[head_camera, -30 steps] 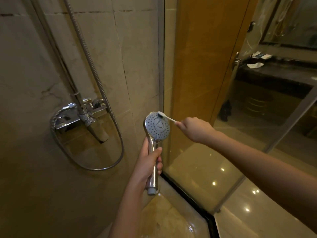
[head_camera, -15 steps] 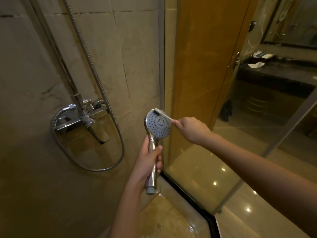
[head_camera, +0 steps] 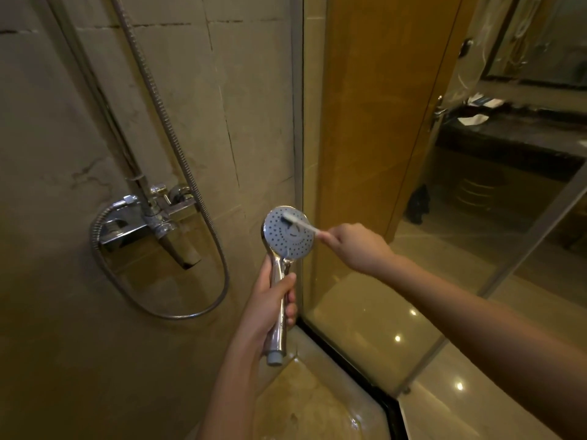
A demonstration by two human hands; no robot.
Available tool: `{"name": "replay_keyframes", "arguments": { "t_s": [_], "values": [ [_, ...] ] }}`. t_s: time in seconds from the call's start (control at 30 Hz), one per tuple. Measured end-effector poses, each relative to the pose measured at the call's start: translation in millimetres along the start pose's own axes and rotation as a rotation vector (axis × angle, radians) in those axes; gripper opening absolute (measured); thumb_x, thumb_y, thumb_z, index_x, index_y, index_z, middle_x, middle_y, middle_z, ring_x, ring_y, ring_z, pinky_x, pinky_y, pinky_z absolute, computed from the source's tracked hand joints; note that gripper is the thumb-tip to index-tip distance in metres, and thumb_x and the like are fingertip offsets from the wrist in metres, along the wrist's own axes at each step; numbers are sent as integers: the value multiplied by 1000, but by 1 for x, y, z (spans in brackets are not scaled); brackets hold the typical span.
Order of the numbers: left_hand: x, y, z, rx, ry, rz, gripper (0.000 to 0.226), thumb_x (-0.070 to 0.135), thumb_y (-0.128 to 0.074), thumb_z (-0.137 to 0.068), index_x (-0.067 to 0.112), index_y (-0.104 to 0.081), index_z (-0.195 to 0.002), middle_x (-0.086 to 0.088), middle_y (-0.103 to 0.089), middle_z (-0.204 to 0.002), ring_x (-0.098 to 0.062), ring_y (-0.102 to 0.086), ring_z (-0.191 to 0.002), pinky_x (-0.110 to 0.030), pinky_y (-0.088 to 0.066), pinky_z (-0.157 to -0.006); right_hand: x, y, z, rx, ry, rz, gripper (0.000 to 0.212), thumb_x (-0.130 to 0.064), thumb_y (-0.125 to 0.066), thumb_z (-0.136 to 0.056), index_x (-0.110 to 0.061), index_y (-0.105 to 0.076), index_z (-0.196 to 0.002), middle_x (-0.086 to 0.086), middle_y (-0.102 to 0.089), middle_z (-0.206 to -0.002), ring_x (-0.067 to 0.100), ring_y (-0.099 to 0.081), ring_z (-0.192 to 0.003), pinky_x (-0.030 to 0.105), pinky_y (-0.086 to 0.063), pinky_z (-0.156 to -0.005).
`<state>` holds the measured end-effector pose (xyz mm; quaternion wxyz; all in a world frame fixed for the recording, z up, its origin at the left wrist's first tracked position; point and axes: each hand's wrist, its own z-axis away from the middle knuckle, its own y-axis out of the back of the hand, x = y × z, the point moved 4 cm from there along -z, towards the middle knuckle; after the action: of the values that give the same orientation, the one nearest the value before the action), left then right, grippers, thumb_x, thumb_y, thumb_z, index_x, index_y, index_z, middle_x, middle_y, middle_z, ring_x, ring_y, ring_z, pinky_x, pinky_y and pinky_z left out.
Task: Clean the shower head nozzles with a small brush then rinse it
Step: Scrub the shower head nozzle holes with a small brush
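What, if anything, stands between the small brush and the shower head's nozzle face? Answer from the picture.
Nothing visible does. The small brush, held by the right hand, lies against the upper nozzle face of the shower head. The left hand grips the handle below, clear of the nozzles.

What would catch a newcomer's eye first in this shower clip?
The round chrome shower head with a grey nozzle face stands at centre, its handle gripped by the left hand. The right hand holds a small white brush whose tip lies on the face's upper part. Left of them, a chrome mixer tap and looping metal hose hang on the tiled wall.
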<state>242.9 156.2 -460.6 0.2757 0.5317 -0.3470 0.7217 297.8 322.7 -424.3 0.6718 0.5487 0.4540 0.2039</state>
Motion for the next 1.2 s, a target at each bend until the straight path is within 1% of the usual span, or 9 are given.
{"name": "replay_keyframes", "arguments": {
  "t_s": [0.1, 0.23, 0.37, 0.5, 0.67, 0.8, 0.93, 1.03, 1.2],
  "values": [
    [2, -4, 3, -2, -1, 8, 49, 11, -46, -95, 47, -37, -128, -1, -41, -58, -7, -38, -39, -18, -32, -35, 11, 5, -6, 17, -97, -101, 47, -52, -35, -97, -16, -55, -73, -1, -53, -64, 14, -51, -56, 29, -46, -54],
    [3, 4, 2, 12, 27, 114, 40, 11, -43, -96, 34, -43, -129, -1, -40, -55, -6, -36, -34, -16, -30, -32, -6, -16, 11, -96, 28, -12, 48, -54, -35, -96, -17, -52, -70, -2, -51, -63, 13, -47, -52, 27, -42, -50],
    [4, 3, 2, -14, 27, 142, 42, 13, -43, -96, 38, -42, -130, -1, -40, -56, -6, -38, -36, -17, -32, -33, 11, -5, 1, -13, -88, -70, 47, -52, -35, -96, -15, -56, -76, -2, -51, -64, 11, -47, -53, 25, -44, -52],
    [4, 10, 1, 0, 28, 196, 41, 14, -43, -96, 36, -43, -131, -2, -40, -58, -6, -38, -36, -17, -33, -33, 1, -15, 13, -52, 20, 56, 51, -55, -34, -96, -14, -57, -76, 0, -55, -66, 13, -51, -55, 31, -50, -55],
    [3, 7, -2, -28, 27, 242, 41, 15, -44, -95, 34, -43, -132, -1, -42, -58, -6, -39, -37, -18, -33, -33, 9, -2, 6, 18, -25, 55, 49, -55, -32, -96, -17, -55, -75, -1, -55, -67, 15, -54, -57, 34, -55, -59],
    [0, 12, -8, -12, 58, 333, 42, 14, -42, -95, 21, -35, -136, -1, -42, -57, -6, -37, -33, -16, -32, -31, -3, -14, 22, 1, 59, 166, 47, -60, -29, -94, -25, -48, -68, -2, -56, -69, 17, -56, -62, 35, -53, -61],
    [0, 10, -10, -19, 59, 328, 40, 15, -43, -96, 26, -39, -134, 0, -45, -56, -6, -39, -34, -17, -34, -32, 7, -8, 18, 52, 8, 121, 47, -57, -31, -94, -21, -56, -78, -4, -57, -68, 13, -58, -60, 28, -54, -59],
    [0, 10, -9, -20, 50, 327, 40, 15, -42, -95, 24, -39, -134, 0, -45, -56, -6, -39, -33, -18, -33, -31, 1, -14, 25, 45, 80, 195, 50, -59, -29, -94, -21, -56, -79, -2, -59, -70, 17, -60, -64, 37, -56, -63],
    [5, 3, -5, -34, 33, 261, 38, 16, -43, -96, 35, -45, -128, -1, -43, -57, -6, -38, -35, -17, -33, -32, 9, 1, 18, 78, 27, 93, 48, -58, -31, -94, -21, -55, -75, -3, -56, -65, 18, -58, -61, 38, -55, -61]
  ]
}}
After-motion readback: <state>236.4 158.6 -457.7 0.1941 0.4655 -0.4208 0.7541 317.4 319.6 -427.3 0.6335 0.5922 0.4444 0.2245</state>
